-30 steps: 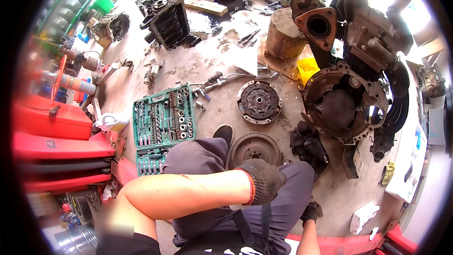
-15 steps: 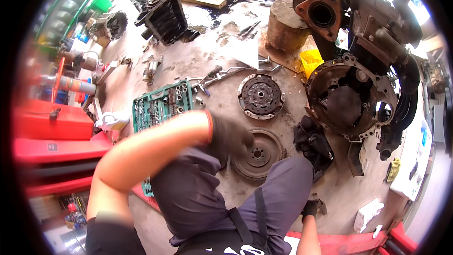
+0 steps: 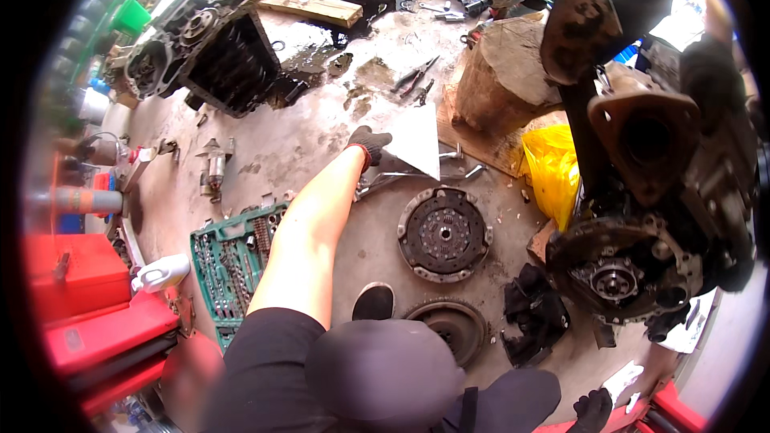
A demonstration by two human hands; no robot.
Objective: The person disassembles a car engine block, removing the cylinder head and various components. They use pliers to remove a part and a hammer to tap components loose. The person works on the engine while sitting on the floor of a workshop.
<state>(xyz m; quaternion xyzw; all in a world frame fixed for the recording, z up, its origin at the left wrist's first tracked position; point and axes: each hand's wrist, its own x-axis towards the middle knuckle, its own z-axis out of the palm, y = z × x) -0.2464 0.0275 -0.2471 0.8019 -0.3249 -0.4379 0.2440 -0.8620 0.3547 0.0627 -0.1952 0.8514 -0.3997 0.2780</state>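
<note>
My left hand [image 3: 370, 145], in a dark glove with a red cuff, is stretched forward over the floor. Its fingers are partly extended with nothing visible in them. Just right of it is a white triangular patch [image 3: 416, 144]; below lie long metal hand tools [image 3: 401, 176]. A clutch pressure plate with its disc [image 3: 445, 234] lies nearer me, above a flywheel [image 3: 453, 329] that my knee partly covers. My gloved right hand [image 3: 593, 411] is low at the right, near a white block [image 3: 622, 381]. Its fingers are too dark to read.
An open green socket set [image 3: 233, 265] lies left, beside red tool chests [image 3: 104, 305]. An engine with an open bell housing [image 3: 561, 265] stands right, where another person's gloved hand [image 3: 712, 72] shows. Also around are a wood stump [image 3: 509, 72], yellow bag [image 3: 553, 168], engine block [image 3: 228, 56] and pliers [image 3: 415, 76].
My left hand has swung forward from above the flywheel to the long tools. My right hand has shifted right, and the small brownish thing near it no longer shows. The view has tilted.
</note>
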